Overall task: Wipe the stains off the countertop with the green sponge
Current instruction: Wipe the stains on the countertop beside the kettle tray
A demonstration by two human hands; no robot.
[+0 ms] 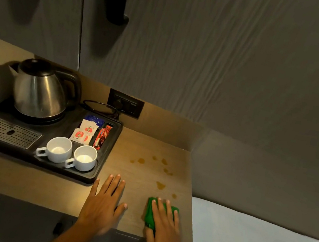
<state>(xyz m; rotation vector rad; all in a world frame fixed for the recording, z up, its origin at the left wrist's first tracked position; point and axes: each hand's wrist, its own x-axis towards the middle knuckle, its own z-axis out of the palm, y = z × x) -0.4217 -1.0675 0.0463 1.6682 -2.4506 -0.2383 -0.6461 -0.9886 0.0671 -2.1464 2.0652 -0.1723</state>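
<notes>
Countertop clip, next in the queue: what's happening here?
A person is about to wipe brown stains off a wooden countertop. The right hand presses a green sponge flat near the front edge, short of the spots. The left hand rests open on the surface beside it. A black tray with a kettle and two white cups sits to the left, untouched.

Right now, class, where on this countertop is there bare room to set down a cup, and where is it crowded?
Bare countertop runs along the front edge, bordered by the tray behind and the left hand on its right. Between both hands is a narrow strip. Crowded: the tray, holding the kettle, cups and sachets. The stains sit beyond the right hand pressing the green sponge.
</notes>
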